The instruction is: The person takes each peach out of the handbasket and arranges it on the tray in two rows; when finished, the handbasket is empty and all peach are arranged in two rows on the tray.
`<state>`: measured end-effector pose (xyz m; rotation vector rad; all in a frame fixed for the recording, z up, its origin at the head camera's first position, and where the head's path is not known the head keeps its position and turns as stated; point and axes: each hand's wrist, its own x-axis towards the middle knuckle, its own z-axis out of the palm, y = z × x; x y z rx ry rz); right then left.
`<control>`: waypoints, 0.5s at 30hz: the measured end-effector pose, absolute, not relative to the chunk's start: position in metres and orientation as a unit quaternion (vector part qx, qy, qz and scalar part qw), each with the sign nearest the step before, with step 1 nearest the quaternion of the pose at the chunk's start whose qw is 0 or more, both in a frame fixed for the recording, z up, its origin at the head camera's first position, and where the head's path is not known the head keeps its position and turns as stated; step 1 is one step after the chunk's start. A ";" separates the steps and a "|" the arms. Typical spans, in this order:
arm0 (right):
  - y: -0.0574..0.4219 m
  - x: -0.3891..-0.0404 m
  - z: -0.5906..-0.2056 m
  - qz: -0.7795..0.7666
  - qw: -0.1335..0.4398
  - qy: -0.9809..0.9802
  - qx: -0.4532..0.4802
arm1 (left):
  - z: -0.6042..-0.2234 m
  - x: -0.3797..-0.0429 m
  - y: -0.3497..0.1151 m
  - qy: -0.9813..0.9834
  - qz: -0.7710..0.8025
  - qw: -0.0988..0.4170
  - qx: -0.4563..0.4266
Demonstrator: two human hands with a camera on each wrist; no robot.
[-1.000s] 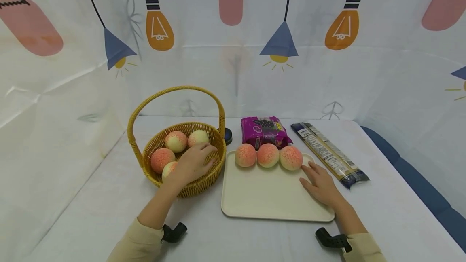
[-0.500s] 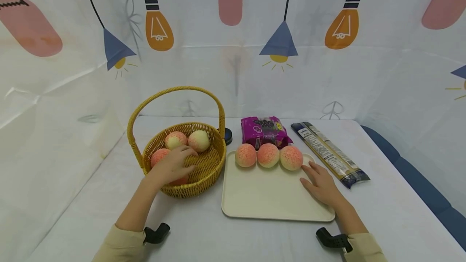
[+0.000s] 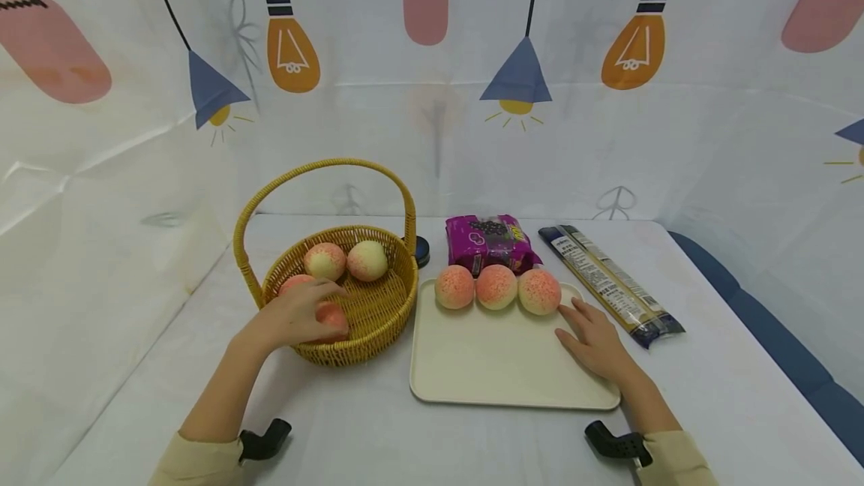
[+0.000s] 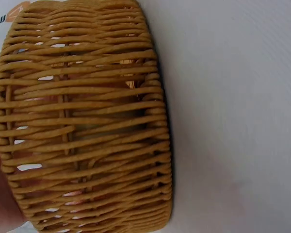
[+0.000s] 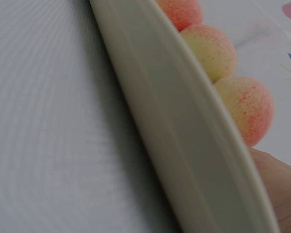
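Note:
In the head view, my left hand (image 3: 297,313) reaches into the yellow wicker basket (image 3: 385,325). Its thumb and fingers curl round a pink peach (image 3: 331,317) near the front rim. Two paler peaches, one speckled pink (image 3: 325,261) and one mostly cream (image 3: 367,261), lie farther back in the basket. Another peach (image 3: 295,283) is partly covered by that hand. On the cream tray (image 3: 499,366), three peaches stand in a row along the back edge. My right hand (image 3: 594,340) rests at the tray's right side, fingers loosely spread, fingertips right at the rightmost peach (image 3: 540,292).
A purple snack packet (image 3: 489,242) lies behind the tray. Right of it, a long packet (image 3: 610,283) lies slantwise. A dark round object (image 3: 422,252) shows behind the basket, whose tall handle (image 3: 331,163) arches above it. A blue seat (image 3: 776,328) runs beyond the table's right edge.
My left hand has moved left and toward the front of the basket, off the cream peach, and its fingers have closed round the pink one. My right hand stays put.

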<state>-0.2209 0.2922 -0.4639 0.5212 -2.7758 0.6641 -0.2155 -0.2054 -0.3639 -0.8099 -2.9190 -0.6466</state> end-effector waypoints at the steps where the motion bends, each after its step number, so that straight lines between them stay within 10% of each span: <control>1: 0.292 -0.221 -0.464 0.227 0.121 -0.950 0.178 | -0.363 -0.215 -0.207 -0.942 -0.203 0.024 -0.267; 15: 0.292 -0.220 -0.462 0.223 0.117 -0.951 0.180 | -0.367 -0.213 -0.214 -0.923 -0.187 0.024 -0.336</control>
